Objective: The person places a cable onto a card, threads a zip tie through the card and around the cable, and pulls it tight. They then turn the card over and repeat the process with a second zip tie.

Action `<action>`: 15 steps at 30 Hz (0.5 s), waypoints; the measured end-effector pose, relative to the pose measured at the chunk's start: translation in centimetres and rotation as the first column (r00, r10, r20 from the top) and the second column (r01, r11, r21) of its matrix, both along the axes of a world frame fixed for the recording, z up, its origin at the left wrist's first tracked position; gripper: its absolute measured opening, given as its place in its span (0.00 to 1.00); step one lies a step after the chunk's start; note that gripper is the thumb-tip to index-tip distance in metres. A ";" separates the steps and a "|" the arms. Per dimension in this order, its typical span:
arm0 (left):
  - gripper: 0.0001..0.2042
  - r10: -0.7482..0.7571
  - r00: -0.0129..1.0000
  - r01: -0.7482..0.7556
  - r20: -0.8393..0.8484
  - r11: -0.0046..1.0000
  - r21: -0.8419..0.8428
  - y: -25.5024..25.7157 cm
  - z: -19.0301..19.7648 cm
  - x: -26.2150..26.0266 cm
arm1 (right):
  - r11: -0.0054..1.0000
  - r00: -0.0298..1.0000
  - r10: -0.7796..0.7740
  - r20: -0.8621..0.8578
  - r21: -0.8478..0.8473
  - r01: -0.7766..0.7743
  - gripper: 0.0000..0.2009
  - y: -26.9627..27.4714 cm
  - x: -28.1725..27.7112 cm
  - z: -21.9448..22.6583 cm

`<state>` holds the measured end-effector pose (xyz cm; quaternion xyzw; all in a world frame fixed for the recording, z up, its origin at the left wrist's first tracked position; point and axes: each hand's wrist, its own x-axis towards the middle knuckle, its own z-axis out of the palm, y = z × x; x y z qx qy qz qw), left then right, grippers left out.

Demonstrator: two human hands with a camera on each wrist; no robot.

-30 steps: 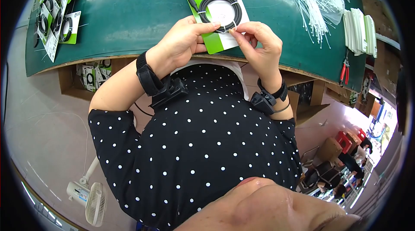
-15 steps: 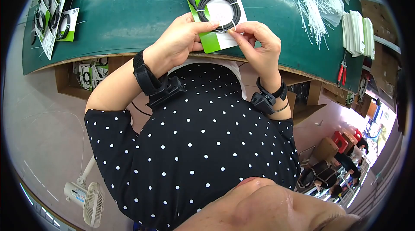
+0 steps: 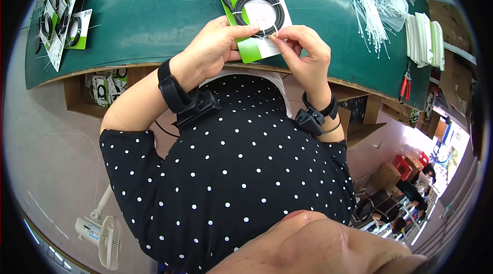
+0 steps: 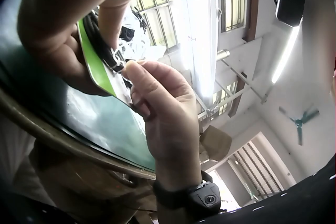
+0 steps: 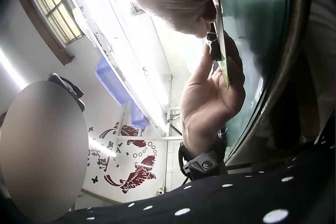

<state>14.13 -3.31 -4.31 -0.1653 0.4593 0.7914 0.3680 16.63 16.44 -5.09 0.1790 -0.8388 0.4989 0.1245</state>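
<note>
A green and white card with a coiled black cable on its face is held over the table's near edge. The left hand grips its lower left side, thumb on the front by the coil and fingers behind. At the coil's lower right, the right hand pinches a thin white tie between thumb and forefinger. White ties also bind the coil on both sides. In the left wrist view the right hand's fingertips meet beside the cable; the card appears edge-on in the right wrist view.
Carded cables lie at the table's left. Loose white ties, a stack of cards and red-handled pliers are at the right. Below the table's edge is a box of carded cables.
In the head view, the card and both hands have shifted slightly left along with the surroundings. The right hand still pinches at the tie, and the left hand's grip looks the same.
</note>
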 end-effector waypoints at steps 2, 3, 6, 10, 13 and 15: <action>0.15 -0.007 1.000 0.007 0.014 1.000 0.007 0.0 0.0 0.0 | 1.000 1.000 0.006 -0.007 0.003 -0.006 0.05 0.0 0.0 0.0; 0.15 -0.006 1.000 0.006 0.015 1.000 0.006 0.0 0.0 0.0 | 1.000 1.000 0.013 -0.011 -0.002 -0.013 0.05 0.1 0.0 0.0; 0.15 -0.005 1.000 0.005 0.024 1.000 -0.015 0.1 0.3 -0.1 | 0.999 0.999 0.031 -0.021 -0.011 -0.031 0.06 0.2 -0.1 0.1; 0.14 -0.009 1.000 0.010 0.017 1.000 -0.025 0.2 0.5 -0.1 | 0.999 0.998 0.049 -0.038 -0.003 -0.050 0.05 0.3 -0.2 0.3; 0.15 -0.032 0.999 0.032 -0.004 0.999 -0.032 0.1 0.5 -0.1 | 0.998 0.998 0.057 0.041 0.008 -0.057 0.05 0.5 -0.1 0.6; 0.15 -0.046 0.999 0.046 -0.014 0.998 -0.034 0.2 0.5 -0.1 | 0.998 0.997 0.058 0.055 0.007 -0.059 0.05 0.6 -0.1 0.7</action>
